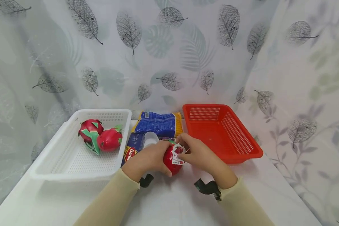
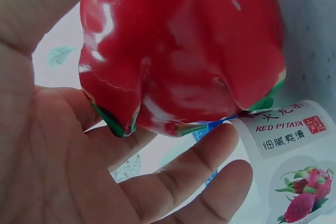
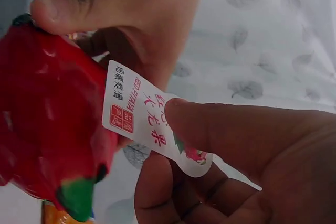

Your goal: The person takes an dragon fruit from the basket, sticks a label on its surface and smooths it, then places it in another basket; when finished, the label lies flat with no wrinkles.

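Note:
Between both hands, at the front middle of the table, is a shiny red dragon fruit (image 1: pixel 169 160) with green-tipped scales. My left hand (image 1: pixel 149 157) grips it, thumb on the near side. My right hand (image 1: pixel 200 155) pinches a white label (image 1: pixel 178 153) between thumb and fingers. The label (image 3: pixel 137 109) carries the words RED PITAYA and a fruit picture; in the right wrist view one end lies against the fruit (image 3: pixel 47 103). Whether that end is stuck down I cannot tell. In the left wrist view the fruit (image 2: pixel 184 45) hides part of the left hand's fingers.
To the left a white basket (image 1: pixel 70 160) holds two dragon fruits (image 1: pixel 110 139). A red basket (image 1: pixel 206 135) stands on the right. Behind the hands lie a blue and yellow packet (image 1: pixel 158 124), a blue spaghetti box (image 1: pixel 134 142) and a whitish rounded object (image 1: pixel 150 138), partly hidden.

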A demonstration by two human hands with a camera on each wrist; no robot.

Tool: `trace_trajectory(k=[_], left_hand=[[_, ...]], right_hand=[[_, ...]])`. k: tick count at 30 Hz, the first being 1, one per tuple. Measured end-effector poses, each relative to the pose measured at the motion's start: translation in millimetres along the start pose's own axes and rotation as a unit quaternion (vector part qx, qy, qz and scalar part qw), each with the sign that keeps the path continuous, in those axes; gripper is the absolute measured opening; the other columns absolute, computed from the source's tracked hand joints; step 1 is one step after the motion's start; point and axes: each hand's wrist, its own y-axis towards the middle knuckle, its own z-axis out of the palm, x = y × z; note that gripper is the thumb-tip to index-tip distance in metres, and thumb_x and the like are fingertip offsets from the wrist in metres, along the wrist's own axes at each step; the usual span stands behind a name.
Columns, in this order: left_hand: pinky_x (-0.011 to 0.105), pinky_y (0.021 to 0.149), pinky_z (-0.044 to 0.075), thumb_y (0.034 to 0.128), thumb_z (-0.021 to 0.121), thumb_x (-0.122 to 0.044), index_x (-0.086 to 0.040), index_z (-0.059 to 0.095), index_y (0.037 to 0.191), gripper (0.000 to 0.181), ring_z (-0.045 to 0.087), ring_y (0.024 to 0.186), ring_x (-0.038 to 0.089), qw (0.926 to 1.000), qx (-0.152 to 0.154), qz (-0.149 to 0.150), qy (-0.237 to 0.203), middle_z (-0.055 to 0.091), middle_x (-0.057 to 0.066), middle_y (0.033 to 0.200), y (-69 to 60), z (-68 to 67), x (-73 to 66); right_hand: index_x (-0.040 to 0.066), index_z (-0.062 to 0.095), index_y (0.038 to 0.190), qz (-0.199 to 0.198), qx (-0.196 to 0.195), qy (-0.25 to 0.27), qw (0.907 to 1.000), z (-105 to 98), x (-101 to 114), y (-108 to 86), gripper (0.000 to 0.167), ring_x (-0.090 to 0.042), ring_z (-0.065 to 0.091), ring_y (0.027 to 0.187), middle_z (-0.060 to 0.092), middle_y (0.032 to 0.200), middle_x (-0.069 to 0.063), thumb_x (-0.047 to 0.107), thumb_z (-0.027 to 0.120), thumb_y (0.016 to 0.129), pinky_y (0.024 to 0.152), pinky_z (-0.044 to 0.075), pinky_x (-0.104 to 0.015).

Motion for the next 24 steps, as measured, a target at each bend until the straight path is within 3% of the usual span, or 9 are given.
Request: trace_trajectory(k=[11, 17, 21, 24], left_hand=[[0.048, 0.096, 0.064, 0.0676, 0.102, -0.037, -0.023, 0.050, 0.148, 0.097, 0.062, 0.125, 0.024, 1.0000, 0.002, 0.008, 0.002, 0.063, 0.000, 0.138, 2.1, -1.1, 1.9], [0.043, 0.095, 0.064, 0.0673, 0.102, -0.039, -0.026, 0.051, 0.148, 0.096, 0.062, 0.122, 0.021, 0.9999, 0.004, 0.012, 0.012, 0.064, -0.003, 0.136, 3.7, -0.3, 2.1], [0.042, 0.093, 0.064, 0.0678, 0.102, -0.038, -0.025, 0.052, 0.146, 0.094, 0.063, 0.121, 0.020, 0.9999, 0.005, 0.013, 0.008, 0.065, -0.003, 0.133, 2.9, -1.0, 1.8], [0.042, 0.095, 0.064, 0.0679, 0.102, -0.037, -0.025, 0.052, 0.148, 0.096, 0.063, 0.122, 0.021, 0.9998, 0.004, 0.015, 0.007, 0.065, -0.002, 0.135, 2.2, -1.7, 1.9]], right_hand=[[0.022, 0.061, 0.126, 0.008, -0.017, 0.003, 0.9998, 25.4, -3.7, 2.2, 0.042, -0.020, 0.066, 0.111, 0.070, 0.117, 0.000, 0.010, 0.084, 0.092, 0.091, 0.066, -0.039], [0.021, 0.060, 0.135, 0.003, -0.030, -0.047, 0.9985, 34.1, -6.8, 4.1, 0.057, -0.024, 0.062, 0.127, 0.065, 0.134, -0.002, 0.012, 0.089, 0.087, 0.097, 0.064, -0.046], [0.019, 0.057, 0.140, -0.015, -0.036, -0.090, 0.9951, 39.0, -7.7, 4.0, 0.065, -0.023, 0.060, 0.129, 0.061, 0.140, -0.004, 0.015, 0.091, 0.085, 0.098, 0.064, -0.045], [0.020, 0.056, 0.143, -0.008, -0.036, -0.100, 0.9943, 39.2, -7.4, 5.7, 0.070, -0.023, 0.060, 0.131, 0.060, 0.142, -0.003, 0.018, 0.092, 0.083, 0.097, 0.064, -0.046]])
